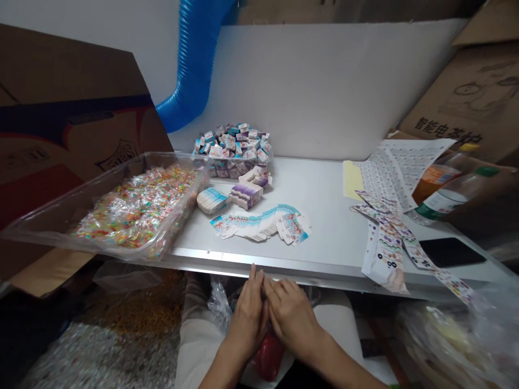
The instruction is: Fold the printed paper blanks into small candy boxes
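Observation:
My left hand [249, 310] and my right hand [290, 313] meet over my lap, just below the table's front edge. Fingers of both press together, and whatever lies between them is hidden. Under the palms shows a red item [268, 356], with a clear plastic bag [219, 303] by my left wrist. On the table ahead, blue-and-white flattened small cartons [259, 222] spread in a fanned row. Behind them stand a blue-white stack of cartons [212, 200] and a purple-white stack [246, 194].
A clear tray [162, 243] of colourful wrapped pieces sits left. Behind is a clear bin [227, 168] heaped with small boxes. Sticker strips [385, 243], a phone [452, 252] and bottles [441, 197] lie right. A blue hose [194, 65] hangs behind; cardboard boxes flank both sides.

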Demonstrator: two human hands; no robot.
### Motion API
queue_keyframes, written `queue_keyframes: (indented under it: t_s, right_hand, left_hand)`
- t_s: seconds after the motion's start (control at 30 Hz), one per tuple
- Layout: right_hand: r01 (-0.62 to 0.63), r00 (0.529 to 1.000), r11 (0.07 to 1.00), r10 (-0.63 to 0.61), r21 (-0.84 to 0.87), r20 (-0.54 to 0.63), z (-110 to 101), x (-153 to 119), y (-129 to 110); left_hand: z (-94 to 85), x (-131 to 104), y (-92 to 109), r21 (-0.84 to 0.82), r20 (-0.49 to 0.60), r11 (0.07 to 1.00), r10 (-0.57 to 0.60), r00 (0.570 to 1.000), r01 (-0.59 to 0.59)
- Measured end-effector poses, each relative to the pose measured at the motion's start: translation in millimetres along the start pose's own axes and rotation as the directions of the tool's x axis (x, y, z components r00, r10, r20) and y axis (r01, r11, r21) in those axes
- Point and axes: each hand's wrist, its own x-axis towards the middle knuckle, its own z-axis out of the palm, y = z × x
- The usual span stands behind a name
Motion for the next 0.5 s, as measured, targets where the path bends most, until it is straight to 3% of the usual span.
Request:
queue_keyframes:
  t_s: [0.07,0.1,0.2,0.27,0.4,0.5]
  right_hand:
    - [-0.061,0.996,0.990,0.053,0.127,0.066,-2.7,9.1,20.8]
    - [-0.138,0.990,0.981,0.134,0.138,0.043,-3.4,15.3,33.7]
    - [-0.416,0.902,0.909,0.407,-0.037,-0.147,-0.6,36.8,71.7]
    - [-0.513,0.855,0.844,0.487,-0.156,-0.177,3.8,48.6,89.4]
    - [-0.462,0.886,0.849,0.453,-0.254,-0.097,6.1,54.2,102.6]
    - [-0.439,0.894,0.872,0.401,-0.215,-0.200,-7.3,44.6,96.6]
  left_hand:
    - [2.1,-4.4,2.4,0.029,0.043,0.998,-0.055,0.998,0.053]
    - [2.9,-6.1,3.7,0.047,0.075,0.996,-0.080,0.994,0.077]
    - [4.1,-7.4,6.7,0.107,0.167,0.987,-0.139,0.976,0.122]
    - [4.2,-5.8,7.0,0.160,0.199,0.978,-0.162,0.966,0.131]
    - [3.5,-4.4,3.0,0.235,0.207,0.967,-0.152,0.966,0.101]
    - [0.4,-1.2,3.4,0.209,0.131,0.975,-0.101,0.986,0.072]
